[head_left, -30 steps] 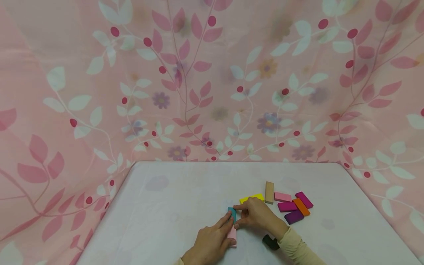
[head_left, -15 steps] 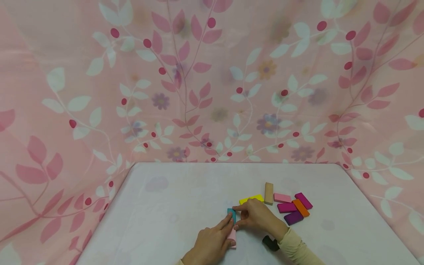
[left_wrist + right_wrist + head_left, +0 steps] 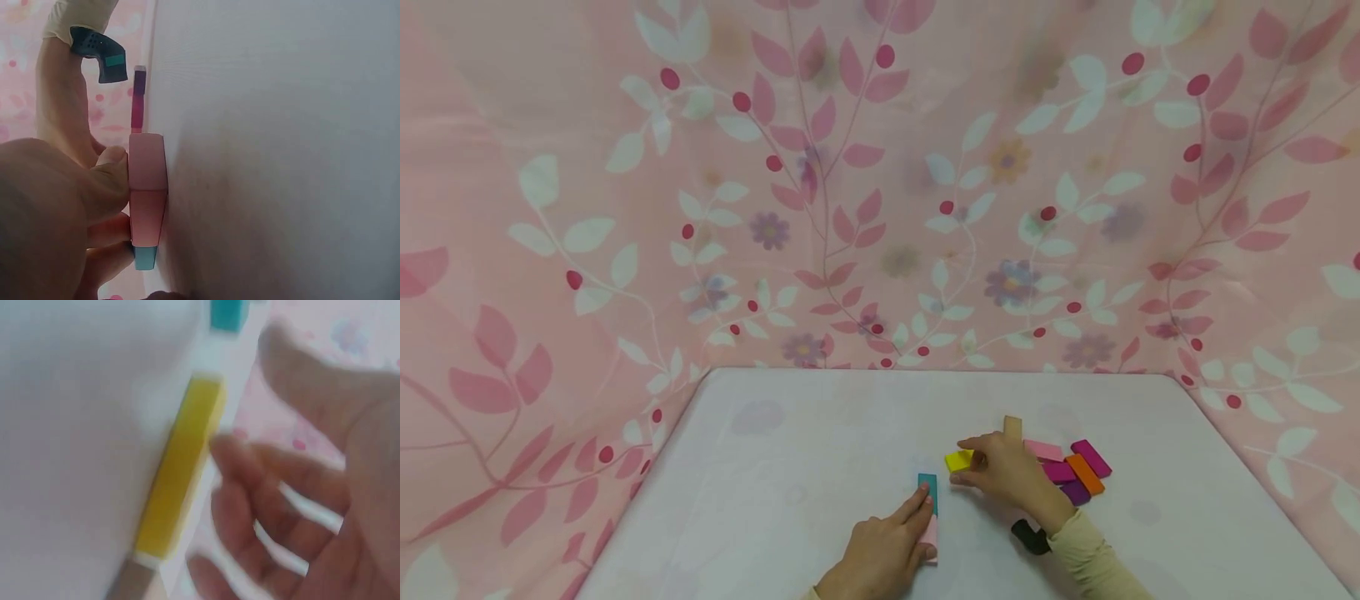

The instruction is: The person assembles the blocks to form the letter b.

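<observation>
My left hand [image 3: 880,550] lies over a pale pink block [image 3: 930,533] and a teal block [image 3: 927,482], which sit end to end on the table. Its outstretched fingers press on them from above, and in the left wrist view the thumb touches the pink block [image 3: 148,162]. To the right, my right hand [image 3: 1011,472] hovers around a yellow block [image 3: 958,461], thumb and fingers spread. In the right wrist view, blurred, the fingertips are close beside the yellow block [image 3: 178,475], not closed round it; whether one touches it I cannot tell.
Behind the right hand stands a plain wooden block [image 3: 1012,427], partly hidden. Further right lie a pink block [image 3: 1043,451], magenta blocks [image 3: 1091,457], an orange block [image 3: 1085,474] and a purple block [image 3: 1076,493]. A dark wrist device [image 3: 1031,537] is by the right sleeve.
My right hand has left the teal block and moved right to the yellow block. The left hand keeps its place on the pink and teal blocks.
</observation>
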Available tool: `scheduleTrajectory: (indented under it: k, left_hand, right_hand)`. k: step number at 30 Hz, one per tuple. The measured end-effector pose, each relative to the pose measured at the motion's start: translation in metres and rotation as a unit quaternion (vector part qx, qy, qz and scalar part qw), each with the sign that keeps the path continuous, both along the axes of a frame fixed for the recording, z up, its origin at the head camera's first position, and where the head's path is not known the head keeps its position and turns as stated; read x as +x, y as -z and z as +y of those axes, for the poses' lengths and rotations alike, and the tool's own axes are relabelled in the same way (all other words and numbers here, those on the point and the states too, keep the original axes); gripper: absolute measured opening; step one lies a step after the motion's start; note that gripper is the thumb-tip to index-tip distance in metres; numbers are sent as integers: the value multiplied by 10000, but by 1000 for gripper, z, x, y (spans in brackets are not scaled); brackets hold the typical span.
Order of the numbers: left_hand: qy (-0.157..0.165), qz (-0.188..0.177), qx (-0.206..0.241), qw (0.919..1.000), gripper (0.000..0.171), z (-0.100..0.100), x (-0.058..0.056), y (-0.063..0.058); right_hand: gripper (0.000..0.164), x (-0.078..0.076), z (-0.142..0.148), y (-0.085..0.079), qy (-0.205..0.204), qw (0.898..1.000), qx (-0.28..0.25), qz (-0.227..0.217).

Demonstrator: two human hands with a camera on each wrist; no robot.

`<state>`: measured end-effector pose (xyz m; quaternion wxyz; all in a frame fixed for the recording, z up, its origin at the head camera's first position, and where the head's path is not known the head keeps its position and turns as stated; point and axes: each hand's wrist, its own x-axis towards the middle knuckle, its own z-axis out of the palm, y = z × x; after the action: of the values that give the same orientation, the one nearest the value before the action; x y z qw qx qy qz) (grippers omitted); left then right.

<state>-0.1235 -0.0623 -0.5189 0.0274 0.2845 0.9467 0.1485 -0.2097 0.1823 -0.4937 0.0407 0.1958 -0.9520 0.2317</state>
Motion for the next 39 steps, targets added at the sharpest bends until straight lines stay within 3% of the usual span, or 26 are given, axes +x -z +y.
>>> scheduleTrajectory:
  k: [3, 6, 19, 22, 27, 32, 39]
  left_hand:
    - [-3, -140, 16, 9999, 61, 0, 0, 0]
    - [-4, -134, 73, 9999, 61, 0, 1, 0]
    - [-40, 8, 79, 10000, 62, -1, 2, 0]
    - [-42, -70, 77, 9999, 62, -1, 2, 0]
    - [-28, -148, 87, 9998, 62, -2, 0, -2]
    - [-58, -179, 51, 9998, 61, -3, -1, -1]
    - [-49, -141, 105, 9998, 61, -3, -1, -2]
  right_hand:
    - [52, -2, 6, 1, 731, 9958, 331, 433]
    - [51, -2, 9, 4, 1115, 9896, 591, 687]
    - [47, 3, -7, 13, 1667, 9731, 1324, 878]
    - [45, 2, -8, 13, 1682, 9751, 1227, 765]
    - [41, -2, -6, 11, 1701, 9818, 639, 546]
    - [47, -8, -5, 14, 1667, 9845, 256, 482]
    - [43, -23, -11, 15, 1740, 9838, 75, 424]
